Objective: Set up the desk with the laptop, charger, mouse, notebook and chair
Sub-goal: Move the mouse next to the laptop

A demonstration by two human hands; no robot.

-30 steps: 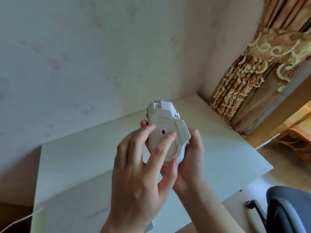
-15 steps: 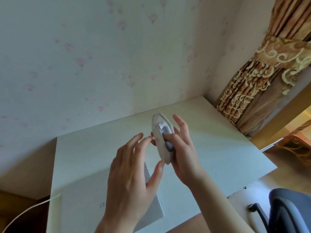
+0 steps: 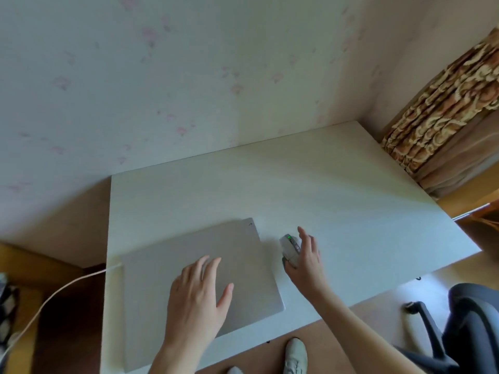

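Note:
A closed silver laptop (image 3: 167, 268) lies on the left half of the white desk (image 3: 337, 190). A white charger cable (image 3: 54, 292) runs from its left edge down to the floor. A pale grey mouse (image 3: 290, 249) with a green light sits on the desk just right of the laptop. My right hand (image 3: 305, 257) rests over the mouse's right side, fingers spread, thumb under its near end. Over the laptop lid hovers my left hand (image 3: 201, 295), fingers apart and holding nothing. A dark office chair (image 3: 469, 327) stands at the lower right. No notebook is visible.
Patterned wallpaper rises behind the desk. A brown and gold curtain (image 3: 442, 109) hangs at the right, past the desk's far corner. My shoe (image 3: 295, 356) shows under the desk's near edge. A dark object (image 3: 6, 309) lies on the wooden floor at the far left.
The mouse was held up in both hands with its underside showing; my right hand turned it over and brought it down onto the desk. My left hand let go and moved over the laptop.

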